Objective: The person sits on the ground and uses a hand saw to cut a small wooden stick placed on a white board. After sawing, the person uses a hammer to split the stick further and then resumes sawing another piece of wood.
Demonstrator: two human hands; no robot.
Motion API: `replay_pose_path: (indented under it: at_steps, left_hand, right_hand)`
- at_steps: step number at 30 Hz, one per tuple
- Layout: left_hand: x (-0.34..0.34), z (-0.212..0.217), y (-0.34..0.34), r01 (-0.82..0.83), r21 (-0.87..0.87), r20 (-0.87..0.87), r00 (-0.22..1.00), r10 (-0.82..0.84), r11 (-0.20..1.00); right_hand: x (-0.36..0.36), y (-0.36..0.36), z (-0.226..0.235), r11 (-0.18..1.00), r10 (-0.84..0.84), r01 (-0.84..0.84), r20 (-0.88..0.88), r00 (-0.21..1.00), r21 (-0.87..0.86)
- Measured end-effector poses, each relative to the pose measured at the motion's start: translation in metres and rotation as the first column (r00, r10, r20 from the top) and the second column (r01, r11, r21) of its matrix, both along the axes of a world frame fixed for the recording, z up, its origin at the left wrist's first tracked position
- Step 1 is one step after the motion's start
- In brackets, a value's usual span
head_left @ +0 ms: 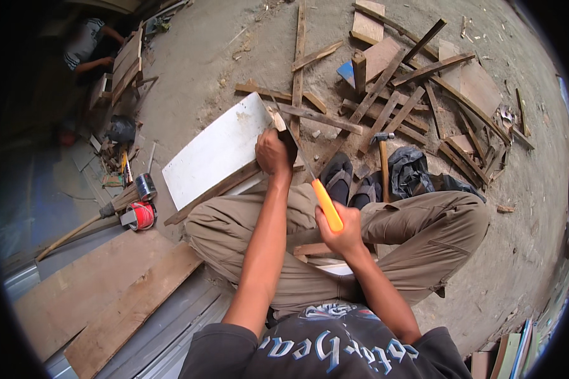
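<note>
My right hand (pixel 346 231) is wrapped round the orange handle of a handsaw (pixel 325 201). The saw's thin blade runs up and left, past my left hand, to the end of a white-faced board (pixel 218 150). At that end my left hand (pixel 275 153) is closed on a wooden strip (pixel 277 120), with the blade close beside its knuckles; exactly where the teeth touch cannot be made out. The white-faced board lies slanted by my left knee, with a brown wooden edge along its near side.
Scrap wood strips (pixel 417 107) are heaped at the far right. A hammer (pixel 384 161) stands near my shoes, beside a black plastic bag (pixel 411 172). To the left are a red tape roll (pixel 140 216), a can (pixel 146 187) and planks (pixel 133 309). Another person (pixel 90 47) works at far left.
</note>
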State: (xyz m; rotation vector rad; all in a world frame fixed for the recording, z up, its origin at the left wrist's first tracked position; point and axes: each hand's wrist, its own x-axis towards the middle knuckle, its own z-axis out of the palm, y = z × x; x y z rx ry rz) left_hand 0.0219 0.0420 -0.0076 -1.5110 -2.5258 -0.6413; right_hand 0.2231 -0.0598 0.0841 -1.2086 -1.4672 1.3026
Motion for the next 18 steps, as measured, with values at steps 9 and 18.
replay_pose_path:
  at_steps: [9,18]
  left_hand:
    - [0.001,0.000,-0.001,0.083,0.058,0.038,0.996,-0.085,0.995]
    - [0.003,0.004,-0.005,0.082,0.037,0.008,0.997,-0.082,0.996]
  right_hand:
    - [0.004,0.003,-0.006,0.979,0.133,-0.115,0.099,0.986,-0.171]
    - [0.014,-0.007,0.002,0.995,0.071,-0.069,0.026,0.997,-0.075]
